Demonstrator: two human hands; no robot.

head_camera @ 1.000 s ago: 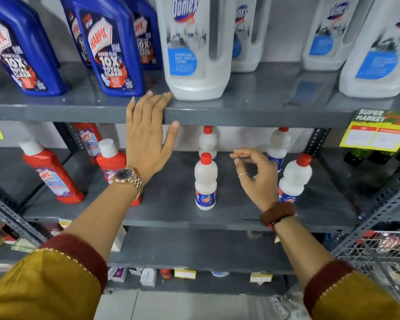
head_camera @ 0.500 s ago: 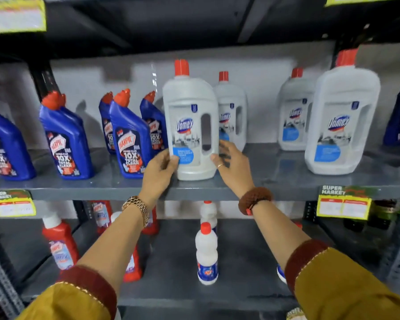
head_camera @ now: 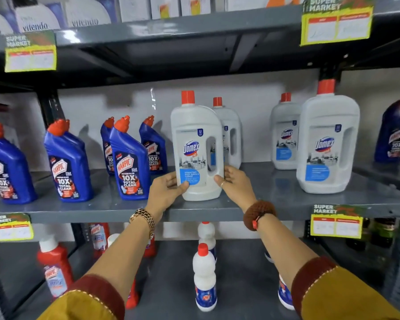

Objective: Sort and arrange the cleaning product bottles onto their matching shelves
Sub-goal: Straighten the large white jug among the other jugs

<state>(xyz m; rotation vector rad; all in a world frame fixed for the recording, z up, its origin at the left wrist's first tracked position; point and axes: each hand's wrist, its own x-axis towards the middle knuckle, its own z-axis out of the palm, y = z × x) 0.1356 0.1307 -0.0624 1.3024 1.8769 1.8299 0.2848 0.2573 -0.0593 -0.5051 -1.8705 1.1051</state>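
Note:
A large white Domex bottle (head_camera: 195, 144) with a red cap stands near the front of the grey middle shelf (head_camera: 263, 204). My left hand (head_camera: 165, 189) grips its lower left side and my right hand (head_camera: 234, 184) grips its lower right side by the handle. Another white Domex bottle (head_camera: 230, 132) stands right behind it. Two more Domex bottles (head_camera: 326, 144) stand further right. Several blue Harpic bottles (head_camera: 129, 162) line the same shelf on the left.
On the lower shelf stand small white bottles with red caps (head_camera: 204, 278) and red bottles (head_camera: 53, 266). A blue Harpic bottle (head_camera: 390, 132) stands at the far right. Price tags (head_camera: 335, 225) hang on the shelf edges. White packs (head_camera: 35, 19) fill the top shelf.
My view has risen from the lower shelf to the middle one. Both hands went from the shelf edge and the small bottles up to the front Domex bottle and closed on its sides.

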